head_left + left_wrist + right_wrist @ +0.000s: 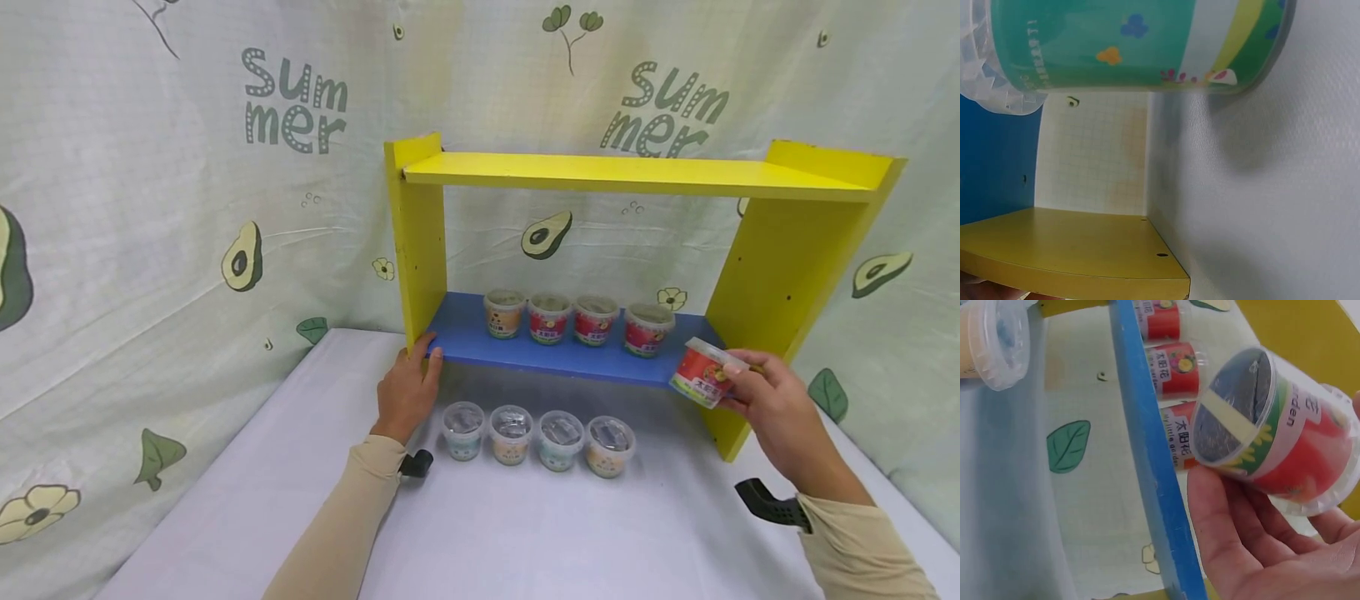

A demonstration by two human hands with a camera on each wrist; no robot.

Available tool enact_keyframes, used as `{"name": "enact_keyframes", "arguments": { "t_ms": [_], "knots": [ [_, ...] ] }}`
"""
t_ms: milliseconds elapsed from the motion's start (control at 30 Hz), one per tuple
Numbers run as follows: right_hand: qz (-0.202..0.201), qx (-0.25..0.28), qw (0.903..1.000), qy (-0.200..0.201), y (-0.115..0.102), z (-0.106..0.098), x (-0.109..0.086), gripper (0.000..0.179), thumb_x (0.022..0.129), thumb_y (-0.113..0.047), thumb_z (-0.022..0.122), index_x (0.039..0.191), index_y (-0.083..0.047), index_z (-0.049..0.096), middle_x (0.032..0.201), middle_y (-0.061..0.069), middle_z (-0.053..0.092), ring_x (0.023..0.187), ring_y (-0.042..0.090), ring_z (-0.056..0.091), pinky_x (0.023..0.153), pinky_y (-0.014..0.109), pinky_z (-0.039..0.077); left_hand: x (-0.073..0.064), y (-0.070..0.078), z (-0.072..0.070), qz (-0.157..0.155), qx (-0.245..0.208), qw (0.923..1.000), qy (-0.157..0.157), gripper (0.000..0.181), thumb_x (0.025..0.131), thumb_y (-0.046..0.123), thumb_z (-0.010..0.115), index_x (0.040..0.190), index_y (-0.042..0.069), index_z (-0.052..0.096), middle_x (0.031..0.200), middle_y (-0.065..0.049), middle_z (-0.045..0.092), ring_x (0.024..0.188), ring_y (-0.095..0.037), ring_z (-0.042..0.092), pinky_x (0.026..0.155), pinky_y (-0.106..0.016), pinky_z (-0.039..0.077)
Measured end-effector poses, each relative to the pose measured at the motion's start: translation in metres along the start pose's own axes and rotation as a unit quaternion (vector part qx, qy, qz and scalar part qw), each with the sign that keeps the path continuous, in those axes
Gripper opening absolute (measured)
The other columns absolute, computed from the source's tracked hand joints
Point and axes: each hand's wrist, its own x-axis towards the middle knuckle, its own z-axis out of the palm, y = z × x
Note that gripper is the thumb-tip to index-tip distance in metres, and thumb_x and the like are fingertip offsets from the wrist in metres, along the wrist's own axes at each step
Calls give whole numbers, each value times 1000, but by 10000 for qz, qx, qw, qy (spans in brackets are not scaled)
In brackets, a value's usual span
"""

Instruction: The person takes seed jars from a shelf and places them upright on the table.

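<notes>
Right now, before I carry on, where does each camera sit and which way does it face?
Head: worn on the head, facing forward and down at the yellow-and-blue shelf unit; left hand, right hand and sleeves show.
Left wrist: on that wrist, looking under the blue board, a teal-labelled cup close up; only some fingers show, bottom left.
Right wrist: on that wrist, looking at the red-labelled cup the right hand grips; fingers and part of the palm show.
Shared: head and right wrist both show that cup and three red-labelled others on the board.
</notes>
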Motion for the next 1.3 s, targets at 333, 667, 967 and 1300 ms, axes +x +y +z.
{"name": "enact_keyframes", "arguments": {
  "t_ms": [333, 667, 967, 1300],
  "knots": [
    [40, -533, 9960, -709, 6, -3, -6, 19, 108, -18, 44, 127, -16, 42, 124, 7, 43, 105, 9, 56, 85, 16, 49, 3, 2, 0, -37, -29, 10000, -85, 56, 105, 59, 30, 146, 27, 50, 111, -19, 63, 78, -36, 64, 61, -52, 51],
    [159, -1499, 9846, -891, 12, -4, -11, 27, 108, -20, 47, 132, -10, 41, 123, -4, 51, 106, 4, 55, 85, 19, 50, 4, 3, -1, 8, -27, 9999, -102, 55, 105, 57, 31, 147, 26, 50, 111, -19, 63, 77, -36, 64, 61, -52, 51],
    [277, -1459, 9819, -1171, 27, -5, -15, 31, 105, -16, 50, 132, -4, 39, 123, 4, 52, 106, 9, 55, 85, 26, 52, 0, -2, 0, -38, 10, 10000, -89, 55, 105, 58, 30, 147, 28, 50, 110, -19, 63, 77, -36, 64, 61, -52, 51],
    [402, -1267, 9829, -1271, 44, -9, -14, 29, 104, -12, 52, 128, -3, 40, 117, 4, 57, 101, 13, 59, 81, 30, 52, 2, -1, 0, -72, 25, 9999, -147, 56, 105, 58, 29, 147, 27, 50, 111, -19, 62, 76, -36, 64, 61, -51, 51]
  ]
}}
